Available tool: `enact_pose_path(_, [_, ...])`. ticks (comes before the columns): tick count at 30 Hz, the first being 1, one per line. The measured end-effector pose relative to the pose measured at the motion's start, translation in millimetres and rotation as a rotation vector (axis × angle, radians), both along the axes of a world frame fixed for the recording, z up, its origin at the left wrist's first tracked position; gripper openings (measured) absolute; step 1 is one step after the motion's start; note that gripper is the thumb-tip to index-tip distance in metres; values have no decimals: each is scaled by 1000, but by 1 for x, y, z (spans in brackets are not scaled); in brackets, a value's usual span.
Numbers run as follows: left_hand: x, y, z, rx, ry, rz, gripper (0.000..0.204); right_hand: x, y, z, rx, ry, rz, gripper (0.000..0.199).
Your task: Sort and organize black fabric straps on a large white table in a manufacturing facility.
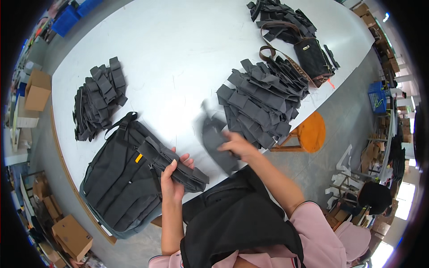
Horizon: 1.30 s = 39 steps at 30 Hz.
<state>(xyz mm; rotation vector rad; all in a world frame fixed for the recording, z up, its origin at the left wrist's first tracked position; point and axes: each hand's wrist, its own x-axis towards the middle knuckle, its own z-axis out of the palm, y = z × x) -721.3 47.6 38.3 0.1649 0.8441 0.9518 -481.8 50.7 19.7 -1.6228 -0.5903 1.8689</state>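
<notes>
I am standing at a big white table [178, 49] on a grey concrete floor [344, 129], with an orange wooden stool [310, 133] beside it and cardboard boxes [36, 90] lining the left wall.

The person wears a pale pink short-sleeved top [321, 236] with a thin dark and red stripe along a hem near the lower edge. A black apron [237, 223] covers the front of the body. Both forearms are bare; no gloves, watch or rings are visible.
</notes>
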Motion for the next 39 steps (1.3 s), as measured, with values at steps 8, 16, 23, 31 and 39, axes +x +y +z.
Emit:
enact_pose_path(8, [-16,-13,-14,-113,119,147,47,-21,-17,-29,-40,119,-40,58])
enact_pose_path(16, [11,-13,-30,-39,-48,-156,63,-17,-16,29,-164,535,18,48])
enact_pose_path(23, [51,-18,-39,-222,56,-206,39,-67,-46,-1,345,-676,479,64])
enact_pose_path(31, [66,-11,-42,-236,159,-47,31,-41,-39,26,654,-794,480,66])
enact_pose_path(39, [73,-5,-20,-108,109,-75,52,38,-14,23,911,-832,398,46])
